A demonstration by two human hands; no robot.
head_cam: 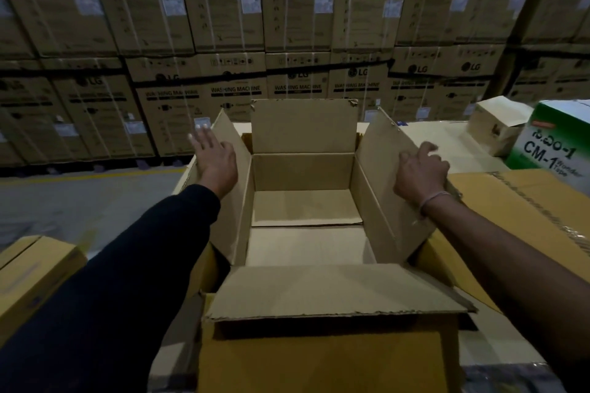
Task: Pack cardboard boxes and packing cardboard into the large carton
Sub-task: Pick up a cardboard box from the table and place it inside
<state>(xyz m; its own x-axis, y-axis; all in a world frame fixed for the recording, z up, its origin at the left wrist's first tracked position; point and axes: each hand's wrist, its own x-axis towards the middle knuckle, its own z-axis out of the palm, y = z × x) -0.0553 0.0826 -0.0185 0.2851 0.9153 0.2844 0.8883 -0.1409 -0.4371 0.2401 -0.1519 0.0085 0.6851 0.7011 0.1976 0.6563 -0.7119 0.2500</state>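
Nearest my lens, the large carton's [319, 357] front flap [338, 292] folded toward me, the carton sitting open between both arms. At left I watched the left hand [215, 158], fingers straight and spread, pressing flat on the outer face of the left flap [234, 198]. Past its fingertips stood stacked washing-machine cartons [223, 9]. Between the two hands the carton floor showed only a loose cardboard sheet [306, 207]. At right, the right hand [421, 172] curled its fingers over the top edge of the right flap [388, 188], gripping it. Beyond those fingers sat a green-and-white tape box [552, 140]. I judged that a released flap could spring inward and block loading, since only hand pressure held them apart.
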